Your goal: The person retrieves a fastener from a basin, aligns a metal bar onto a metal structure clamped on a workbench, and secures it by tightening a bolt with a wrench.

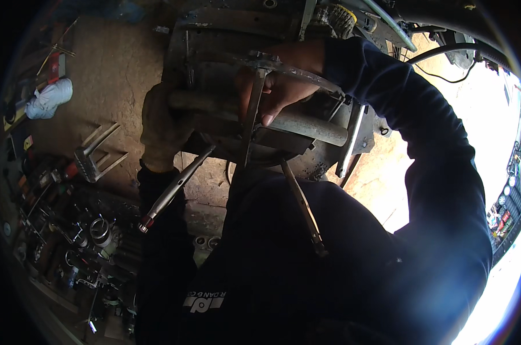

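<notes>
My bare right hand [289, 80] reaches in from the right over a metal assembly, fingers bent and pressed together beside a flat upright bar [253, 109]. What the fingertips hold, if anything, is hidden. Under that hand lies a round grey metal pipe [312, 127]. A brown work glove [160, 123] at the end of a dark sleeve on the left seems to be my left hand; it rests near the pipe's left end, its fingers lost in shadow. Below the pipe, a metal handle with a red end [177, 187] slants down left, and a thin worn handle [302, 204] slants down right.
On the floor at left lie a pronged metal bracket [88, 163] and a pale crumpled cloth [49, 99]. Assorted metal parts and tools [99, 233] crowd the lower left. A yellow-edged brush [342, 20] sits at the top, near a dark hose [444, 49]. Bright light floods the right.
</notes>
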